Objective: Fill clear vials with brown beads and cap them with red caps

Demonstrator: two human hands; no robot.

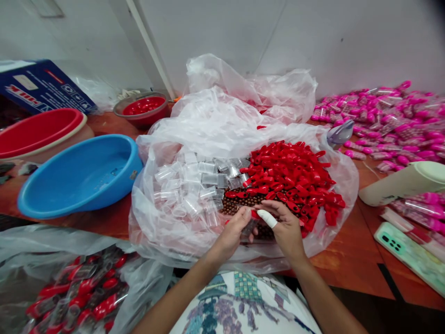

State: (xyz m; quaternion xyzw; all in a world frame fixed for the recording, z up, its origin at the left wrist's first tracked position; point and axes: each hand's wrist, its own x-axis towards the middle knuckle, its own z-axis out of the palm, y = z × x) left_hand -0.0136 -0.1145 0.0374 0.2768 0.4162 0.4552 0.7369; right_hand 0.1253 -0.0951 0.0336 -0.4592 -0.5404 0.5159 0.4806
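Head cam, 1st-person POV, facing fwd & down, close over table [340, 266], wall [222, 30] at back

Heaped red plastic pieces [288, 169] obstruct ahead-right; round blue plastic basin [79, 183] blocks left; reddish-brown worktop [347, 264] open near right.

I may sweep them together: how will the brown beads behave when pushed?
The brown beads will probably roll, being small and round. Their shine suggests a smooth, perhaps slippery surface. The red pieces heaped beside them might check some of the rolling.
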